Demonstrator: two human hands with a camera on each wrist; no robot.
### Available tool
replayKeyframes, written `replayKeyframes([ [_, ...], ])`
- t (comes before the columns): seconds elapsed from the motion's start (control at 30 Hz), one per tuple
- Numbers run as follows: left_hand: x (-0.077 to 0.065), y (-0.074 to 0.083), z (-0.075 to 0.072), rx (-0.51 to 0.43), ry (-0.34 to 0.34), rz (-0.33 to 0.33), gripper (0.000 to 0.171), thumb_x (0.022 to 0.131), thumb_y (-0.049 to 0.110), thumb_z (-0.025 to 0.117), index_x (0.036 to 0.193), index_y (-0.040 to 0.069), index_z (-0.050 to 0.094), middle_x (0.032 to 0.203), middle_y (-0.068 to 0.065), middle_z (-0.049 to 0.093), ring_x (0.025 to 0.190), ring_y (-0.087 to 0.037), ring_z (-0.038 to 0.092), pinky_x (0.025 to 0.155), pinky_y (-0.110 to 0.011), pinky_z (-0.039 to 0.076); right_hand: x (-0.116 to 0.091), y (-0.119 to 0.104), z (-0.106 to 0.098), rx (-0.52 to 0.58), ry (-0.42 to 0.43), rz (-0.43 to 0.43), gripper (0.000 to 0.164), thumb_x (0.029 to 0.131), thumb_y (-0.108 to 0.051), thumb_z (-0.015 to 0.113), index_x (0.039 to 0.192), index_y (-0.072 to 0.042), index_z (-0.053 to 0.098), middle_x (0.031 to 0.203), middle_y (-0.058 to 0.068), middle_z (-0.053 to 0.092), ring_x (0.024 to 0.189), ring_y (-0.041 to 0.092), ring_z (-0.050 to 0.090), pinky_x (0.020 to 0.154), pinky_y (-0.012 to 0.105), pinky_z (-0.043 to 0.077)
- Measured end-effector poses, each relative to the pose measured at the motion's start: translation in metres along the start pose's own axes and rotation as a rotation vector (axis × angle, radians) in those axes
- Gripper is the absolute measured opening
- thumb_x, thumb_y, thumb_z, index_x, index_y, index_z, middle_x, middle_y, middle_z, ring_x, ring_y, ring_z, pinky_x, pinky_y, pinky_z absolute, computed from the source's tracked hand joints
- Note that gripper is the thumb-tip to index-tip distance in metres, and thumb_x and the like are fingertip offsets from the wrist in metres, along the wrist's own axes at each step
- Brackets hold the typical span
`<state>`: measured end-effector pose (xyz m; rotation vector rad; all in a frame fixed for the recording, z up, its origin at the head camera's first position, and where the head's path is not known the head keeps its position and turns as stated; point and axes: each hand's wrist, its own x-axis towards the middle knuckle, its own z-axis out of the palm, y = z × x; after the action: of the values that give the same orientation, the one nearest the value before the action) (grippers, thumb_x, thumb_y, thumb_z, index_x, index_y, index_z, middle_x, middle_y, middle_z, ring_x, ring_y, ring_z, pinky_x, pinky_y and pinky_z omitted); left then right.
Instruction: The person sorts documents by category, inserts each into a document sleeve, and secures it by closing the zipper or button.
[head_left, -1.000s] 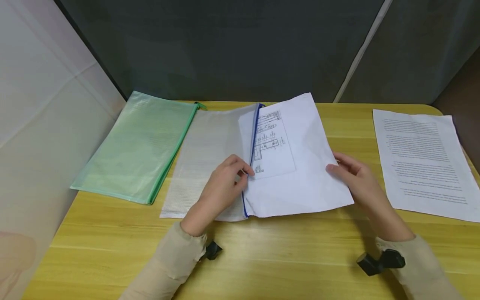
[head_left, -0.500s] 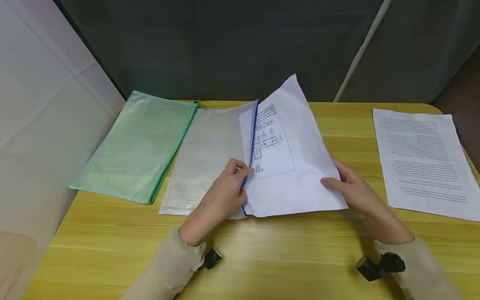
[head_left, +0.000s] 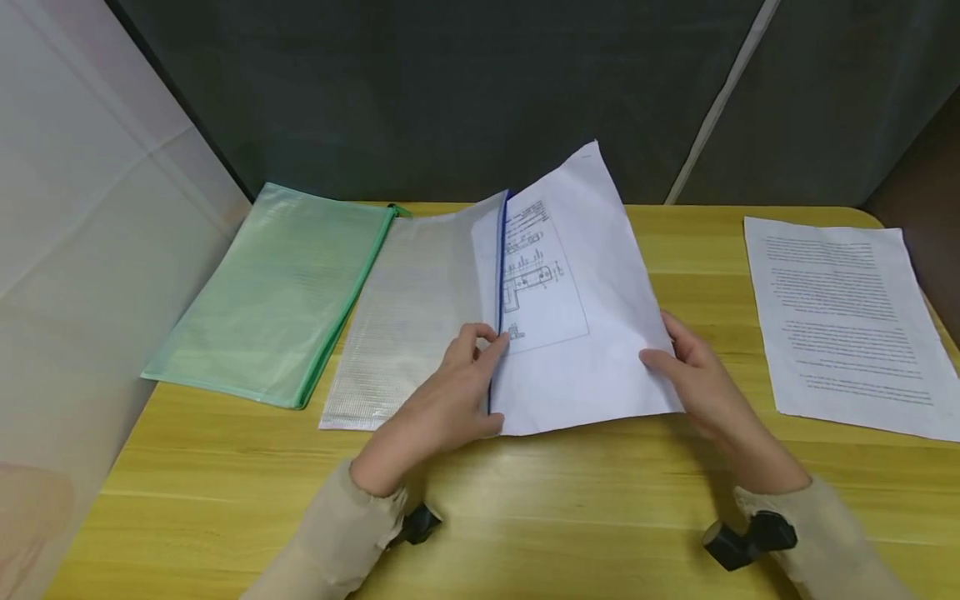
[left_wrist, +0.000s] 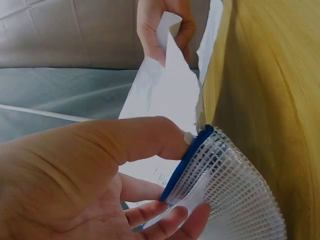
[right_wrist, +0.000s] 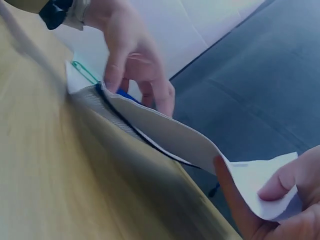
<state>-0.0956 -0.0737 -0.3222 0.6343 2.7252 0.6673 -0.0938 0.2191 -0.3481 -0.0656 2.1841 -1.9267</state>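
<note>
L hand (head_left: pixel 450 387): thumb & fingers gripping clear pouch (head_left: pixel 412 308) at blue edge (head_left: pixel 502 275) of opening. R hand (head_left: pixel 693 371): thumb & fingers pinching R side of dwg. sheet (head_left: pixel 585 375). Sheet pos.: L part inside pouch opening, remainder outside, far corner raised off table (head_left: pixel 570 517). Green pouch (head_left: pixel 277 283): on table, L of clear pouch. Text page (head_left: pixel 840 325): on table, far R.

There are two hands (head_left: pixel 442 396) (head_left: pixel 701 379), two pouches (head_left: pixel 277 292) (head_left: pixel 420 283), at least two sheets (head_left: pixel 607 292) (head_left: pixel 847 325).
</note>
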Motion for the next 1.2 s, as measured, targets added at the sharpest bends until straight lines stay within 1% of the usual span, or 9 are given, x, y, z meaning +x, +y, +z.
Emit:
replayKeyframes([
  [0.1, -0.001, 0.0, -0.001, -0.022, 0.003, 0.012, 0.091, 0.077, 0.002, 0.072, 0.156, 0.001, 0.027, 0.15, -0.009, 0.023, 0.126, -0.025, 0.04, 0.098, -0.033, 0.046, 0.0, 0.0, 0.006, -0.019, 0.02, 0.036, 0.059, 0.103, -0.01, 0.047, 0.157, -0.003, 0.025, 0.146, 0.028, 0.042, 0.092, -0.001, 0.064, 0.075, 0.022, 0.057],
  [0.27, -0.002, 0.0, 0.001, -0.049, 0.044, 0.013, 0.086, 0.077, -0.003, 0.064, 0.155, 0.001, 0.029, 0.148, -0.009, 0.025, 0.113, -0.023, 0.047, 0.088, -0.03, 0.047, 0.0, 0.0, 0.007, -0.074, -0.01, 0.109, 0.058, 0.101, -0.014, 0.053, 0.152, 0.002, 0.03, 0.127, 0.027, 0.054, 0.086, 0.004, 0.067, 0.075, 0.026, 0.058],
  [0.43, -0.001, 0.0, 0.002, -0.028, 0.062, 0.002, 0.083, 0.078, -0.002, 0.063, 0.154, 0.0, 0.031, 0.146, -0.009, 0.027, 0.107, -0.022, 0.049, 0.082, -0.027, 0.046, -0.004, 0.001, 0.005, -0.1, 0.014, 0.122, 0.058, 0.102, -0.014, 0.051, 0.153, 0.002, 0.029, 0.133, 0.03, 0.05, 0.087, 0.004, 0.065, 0.074, 0.026, 0.058],
  [0.6, 0.0, 0.002, 0.003, -0.019, 0.079, 0.014, 0.08, 0.08, -0.002, 0.064, 0.153, -0.001, 0.032, 0.146, -0.01, 0.028, 0.106, -0.022, 0.049, 0.08, -0.026, 0.046, -0.007, -0.003, 0.007, -0.162, 0.079, 0.083, 0.055, 0.103, -0.014, 0.051, 0.153, -0.001, 0.032, 0.14, 0.028, 0.048, 0.091, 0.006, 0.064, 0.075, 0.023, 0.056],
  [0.83, 0.002, 0.005, 0.005, -0.006, 0.082, 0.008, 0.078, 0.081, -0.002, 0.061, 0.154, 0.002, 0.033, 0.146, -0.007, 0.029, 0.11, -0.022, 0.047, 0.074, -0.023, 0.043, -0.004, -0.005, 0.02, -0.266, 0.132, -0.031, 0.055, 0.102, -0.01, 0.052, 0.153, -0.003, 0.035, 0.145, 0.025, 0.049, 0.104, 0.024, 0.061, 0.078, 0.015, 0.051],
  [0.9, 0.003, 0.005, 0.005, -0.009, 0.087, 0.004, 0.077, 0.081, -0.002, 0.061, 0.153, 0.003, 0.035, 0.145, -0.007, 0.03, 0.11, -0.022, 0.047, 0.073, -0.023, 0.043, -0.004, -0.006, 0.023, -0.253, 0.135, -0.048, 0.054, 0.101, -0.007, 0.052, 0.153, -0.002, 0.035, 0.144, 0.026, 0.05, 0.103, 0.023, 0.061, 0.078, 0.016, 0.052],
  [1.0, 0.004, 0.004, 0.005, -0.021, 0.085, -0.002, 0.073, 0.083, -0.002, 0.059, 0.153, 0.003, 0.037, 0.147, -0.007, 0.031, 0.11, -0.022, 0.047, 0.073, -0.024, 0.043, -0.006, -0.008, 0.025, -0.224, 0.126, -0.038, 0.057, 0.101, -0.009, 0.052, 0.155, -0.004, 0.032, 0.147, 0.025, 0.047, 0.1, 0.014, 0.062, 0.078, 0.017, 0.053],
  [1.1, 0.004, 0.003, 0.006, -0.024, 0.093, 0.004, 0.067, 0.084, -0.002, 0.058, 0.149, 0.002, 0.043, 0.147, -0.008, 0.034, 0.108, -0.022, 0.05, 0.075, -0.026, 0.044, -0.007, -0.01, 0.023, -0.149, 0.114, -0.007, 0.061, 0.102, -0.012, 0.051, 0.158, -0.009, 0.027, 0.152, 0.022, 0.041, 0.096, 0.005, 0.061, 0.077, 0.019, 0.055],
  [1.2, 0.004, 0.002, 0.006, -0.017, 0.104, 0.01, 0.061, 0.085, -0.003, 0.057, 0.145, 0.001, 0.048, 0.147, -0.007, 0.038, 0.107, -0.021, 0.053, 0.079, -0.028, 0.046, -0.006, -0.012, 0.022, -0.044, 0.102, 0.019, 0.061, 0.103, -0.012, 0.049, 0.159, -0.012, 0.024, 0.153, 0.021, 0.038, 0.094, 0.001, 0.063, 0.076, 0.022, 0.057],
])
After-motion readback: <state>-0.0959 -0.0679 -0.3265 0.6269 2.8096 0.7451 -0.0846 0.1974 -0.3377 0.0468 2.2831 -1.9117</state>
